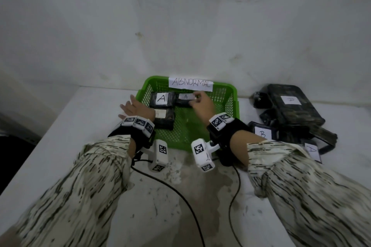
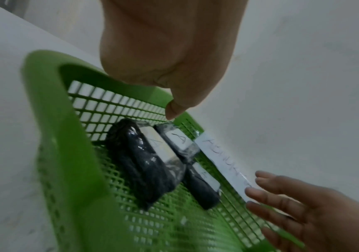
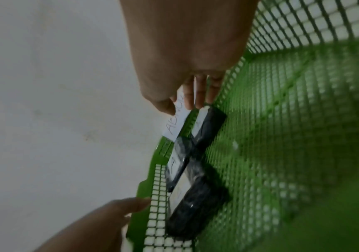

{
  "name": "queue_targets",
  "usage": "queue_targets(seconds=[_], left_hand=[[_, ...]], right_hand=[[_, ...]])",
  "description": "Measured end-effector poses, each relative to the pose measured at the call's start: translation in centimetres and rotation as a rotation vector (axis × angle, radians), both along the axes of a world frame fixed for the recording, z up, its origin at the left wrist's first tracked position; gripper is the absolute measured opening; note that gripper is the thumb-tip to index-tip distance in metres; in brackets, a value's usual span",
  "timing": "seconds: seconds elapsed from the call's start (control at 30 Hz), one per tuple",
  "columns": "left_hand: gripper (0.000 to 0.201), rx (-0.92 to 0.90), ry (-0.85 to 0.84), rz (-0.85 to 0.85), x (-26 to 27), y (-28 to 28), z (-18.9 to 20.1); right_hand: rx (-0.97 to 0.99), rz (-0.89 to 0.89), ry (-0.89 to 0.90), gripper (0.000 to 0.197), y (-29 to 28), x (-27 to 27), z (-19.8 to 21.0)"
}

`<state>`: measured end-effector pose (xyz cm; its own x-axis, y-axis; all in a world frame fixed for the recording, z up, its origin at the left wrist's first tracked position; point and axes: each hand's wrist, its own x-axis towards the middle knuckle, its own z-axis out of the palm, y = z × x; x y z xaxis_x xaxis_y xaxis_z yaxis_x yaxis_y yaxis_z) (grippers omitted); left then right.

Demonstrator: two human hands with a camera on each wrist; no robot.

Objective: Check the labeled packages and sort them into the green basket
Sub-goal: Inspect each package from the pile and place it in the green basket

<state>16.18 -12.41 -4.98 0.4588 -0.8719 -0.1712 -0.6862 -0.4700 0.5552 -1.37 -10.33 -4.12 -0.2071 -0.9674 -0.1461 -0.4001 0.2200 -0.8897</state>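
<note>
Plastic-wrapped "A" package (image 1: 185, 100), likely light and slick (film-covered), sits far in the green basket (image 1: 234, 104); right hand (image 1: 201, 104) hovers with fingers extended, left hand (image 1: 131, 107) spread open; grasp its long edges.

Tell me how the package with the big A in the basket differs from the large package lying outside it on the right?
The big-A package is small and lies inside the green basket, at its far left; the large package is much bigger and sits on the table outside the basket. The big-A package's label shows a bold, plain letter; the large package's label is too faint to read. Both are dark-wrapped with a white paper label on top.
</note>
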Motion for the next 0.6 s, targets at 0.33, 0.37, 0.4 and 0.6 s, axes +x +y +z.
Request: queue_targets(seconds=[0.33, 0.37, 0.4, 0.6], left_hand=[[0.066, 0.081, 0.101, -0.468, -15.7, 1.4, 3.4], [0.066, 0.096, 0.119, -0.514, -17.3, 1.6, 3.2], [0.066, 0.113, 0.13, -0.558, -18.8, 1.9, 2.9], [0.071, 0.154, 0.111, -0.623, -24.4, 2.5, 0.4]], right_hand=[[0.196, -0.135, 0.577, 0.049, 1.7, -15.6, 0.0], [0.246, -0.108, 0.587, 0.052, 1.8, -16.7, -0.5], [0.291, -0.077, 0.603, 0.054, 1.8, -17.8, -0.9], [0.316, 0.108, 0.736, 0.062, 0.6, -20.4, -2.9]])
